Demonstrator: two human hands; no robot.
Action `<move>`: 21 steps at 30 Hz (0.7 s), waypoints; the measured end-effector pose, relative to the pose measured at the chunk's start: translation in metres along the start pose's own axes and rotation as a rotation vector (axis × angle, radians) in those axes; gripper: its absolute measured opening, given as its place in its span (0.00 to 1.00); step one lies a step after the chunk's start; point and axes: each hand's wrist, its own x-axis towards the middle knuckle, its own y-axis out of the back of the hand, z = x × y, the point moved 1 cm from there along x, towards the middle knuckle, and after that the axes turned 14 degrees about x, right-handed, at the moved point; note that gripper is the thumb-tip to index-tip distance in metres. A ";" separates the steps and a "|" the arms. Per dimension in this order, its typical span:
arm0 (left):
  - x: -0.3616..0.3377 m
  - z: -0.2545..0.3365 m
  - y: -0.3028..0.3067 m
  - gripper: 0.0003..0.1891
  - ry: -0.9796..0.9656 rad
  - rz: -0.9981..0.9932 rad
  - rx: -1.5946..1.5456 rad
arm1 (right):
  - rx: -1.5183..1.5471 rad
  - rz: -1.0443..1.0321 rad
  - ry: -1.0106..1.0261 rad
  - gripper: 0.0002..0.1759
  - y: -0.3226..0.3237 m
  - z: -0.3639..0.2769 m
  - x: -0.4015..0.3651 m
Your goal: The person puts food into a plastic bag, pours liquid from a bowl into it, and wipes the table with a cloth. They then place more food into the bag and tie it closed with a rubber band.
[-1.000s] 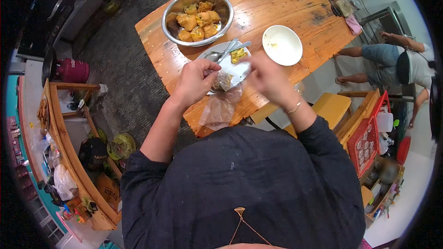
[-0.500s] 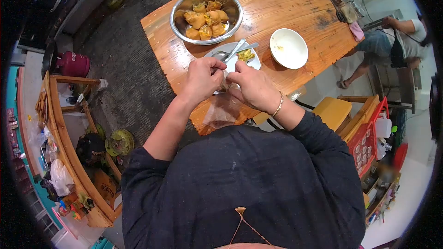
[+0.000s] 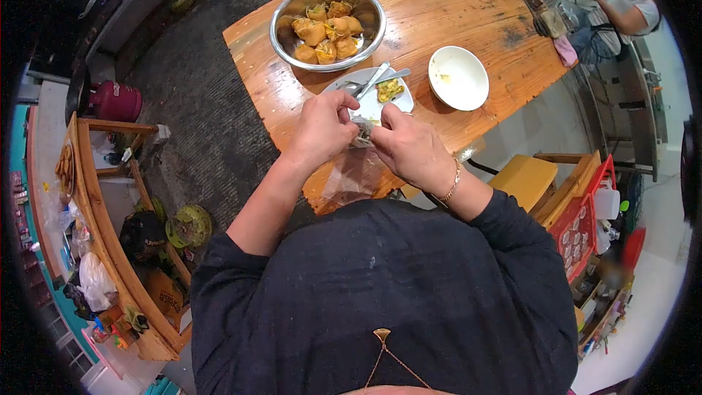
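Observation:
My left hand [image 3: 322, 128] and my right hand [image 3: 409, 148] meet above the near edge of a wooden table [image 3: 453, 7], both pinching a small filled wrapper [image 3: 363, 132] between the fingertips. A clear plastic bag [image 3: 351, 175] lies under my hands at the table edge. Just beyond them is a white plate [image 3: 373, 102] with a bit of yellow-green filling [image 3: 389, 89] and two metal spoons [image 3: 374, 79]. Further back stands a steel bowl [image 3: 327, 25] holding several golden filled pieces.
An empty white bowl [image 3: 458, 77] sits right of the plate. Condiment containers [image 3: 545, 7] stand at the table's far right corner, where another person [image 3: 618, 7] sits. A yellow stool [image 3: 523, 175] is at right, a wooden shelf [image 3: 102, 234] and red gas cylinder [image 3: 113, 102] at left.
My right hand came in from the right to join the left on the wrapper. Both hands have since shifted slightly toward me. The person at the far right moved further back.

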 end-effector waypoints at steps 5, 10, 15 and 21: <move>-0.001 0.004 0.006 0.17 -0.047 -0.021 0.107 | -0.023 -0.033 0.016 0.05 0.004 -0.005 0.002; -0.006 0.004 0.005 0.14 -0.214 0.238 0.233 | 0.016 -0.053 0.001 0.04 0.002 0.003 0.002; -0.009 0.004 0.007 0.11 -0.324 0.100 0.297 | 0.096 0.002 -0.045 0.04 0.012 -0.001 -0.001; -0.011 0.010 0.002 0.13 -0.397 0.077 0.346 | 0.215 0.246 -0.201 0.08 0.035 0.058 0.005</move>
